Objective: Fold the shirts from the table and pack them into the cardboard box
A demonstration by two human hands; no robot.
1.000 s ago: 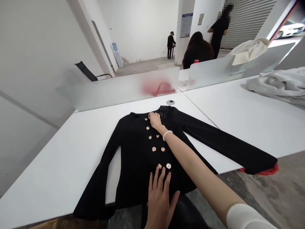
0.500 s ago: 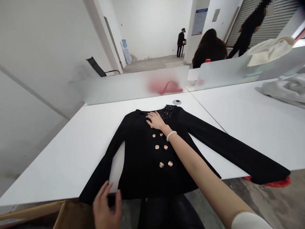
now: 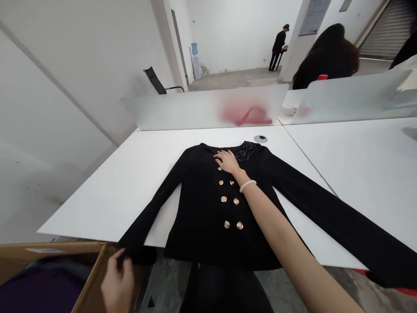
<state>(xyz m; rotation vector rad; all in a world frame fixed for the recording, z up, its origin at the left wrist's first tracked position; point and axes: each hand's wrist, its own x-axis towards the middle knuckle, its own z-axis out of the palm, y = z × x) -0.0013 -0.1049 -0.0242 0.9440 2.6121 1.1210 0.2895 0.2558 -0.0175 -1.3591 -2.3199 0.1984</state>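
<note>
Jacket cuff (image 3: 138, 253) seemingly in left hand (image 3: 117, 284)

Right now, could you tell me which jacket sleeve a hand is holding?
The left-side sleeve: the left hand grips its cuff at the table edge; the right-side sleeve lies untouched.

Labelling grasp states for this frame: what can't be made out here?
- Left hand, head view: its back faces the camera at the sleeve cuff, so whether it grips the cuff is hidden.
- Jacket: the other sleeve's end is cut off by the right edge; the right hand lies flat below the collar and hides what is under it.
- Red thing behind the frosted divider: blurred, shape only.
- Cardboard box: contents cut off by the bottom edge.
</note>
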